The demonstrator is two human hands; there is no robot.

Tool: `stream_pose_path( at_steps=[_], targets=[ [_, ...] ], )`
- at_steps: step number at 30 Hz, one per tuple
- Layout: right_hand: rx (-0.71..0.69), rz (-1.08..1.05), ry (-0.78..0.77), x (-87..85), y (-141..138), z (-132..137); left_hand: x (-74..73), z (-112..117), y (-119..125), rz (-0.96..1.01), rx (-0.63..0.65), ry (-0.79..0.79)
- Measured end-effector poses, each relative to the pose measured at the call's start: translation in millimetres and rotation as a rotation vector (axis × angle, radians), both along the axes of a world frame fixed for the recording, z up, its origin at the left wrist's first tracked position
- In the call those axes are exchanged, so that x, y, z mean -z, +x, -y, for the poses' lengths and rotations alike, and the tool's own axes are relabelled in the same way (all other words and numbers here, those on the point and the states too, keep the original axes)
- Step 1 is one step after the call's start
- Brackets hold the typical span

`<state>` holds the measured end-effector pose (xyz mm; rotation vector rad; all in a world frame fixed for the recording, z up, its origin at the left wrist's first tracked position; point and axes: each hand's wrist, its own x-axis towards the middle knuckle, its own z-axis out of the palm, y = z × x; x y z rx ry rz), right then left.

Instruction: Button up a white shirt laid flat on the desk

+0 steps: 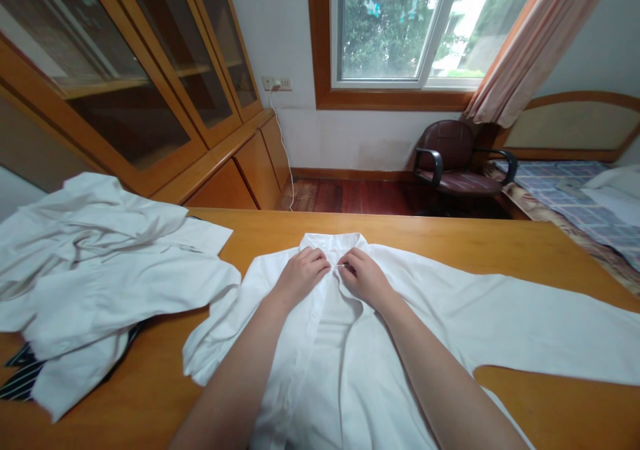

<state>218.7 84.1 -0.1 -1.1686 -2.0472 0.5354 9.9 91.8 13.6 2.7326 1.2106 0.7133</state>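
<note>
A white button-up shirt [430, 297] lies face up on the wooden table [530, 243], its collar [333, 241] pointing away from me. One sleeve stretches out to the right; the left one is bunched beside the body. Just below the collar, my left hand [305, 270] pinches the front edge of the shirt. Close beside it, my right hand [364, 275] grips the opposite front edge between thumb and fingers. Below my hands the two fronts hang apart, with small buttons along the left one. My fingertips hide whatever button is at the collar.
Crumpled white clothing [110, 257] is heaped on the table's left, with a dark striped cloth [23, 377] poking out beneath. Beyond the table stand a glass-doored cabinet [220, 163], an office chair [450, 157] and a bed [585, 190]. A white cord [283, 143] hangs from the wall outlet.
</note>
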Motion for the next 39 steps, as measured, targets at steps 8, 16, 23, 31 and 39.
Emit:
stream_pose_path(
  at_steps=[8, 16, 23, 31, 39],
  targets=[
    [-0.019, -0.035, 0.011, 0.9, 1, -1, -3.4, 2, 1, 0.006, -0.002, 0.077],
    [-0.030, -0.104, 0.039, 0.2, -1, -2, -10.3, 6, 2, 0.078, 0.033, 0.110],
    [-0.037, -0.171, 0.058, -2.3, -2, 0, -11.3, 7, 2, 0.073, 0.037, 0.121],
    [-0.050, -0.117, 0.010, -0.3, -3, -1, -11.6, 7, 3, 0.073, 0.055, 0.143],
    [-0.043, -0.164, -0.062, 0.3, -3, -2, -6.4, 6, 2, 0.169, 0.074, 0.047]
  ],
)
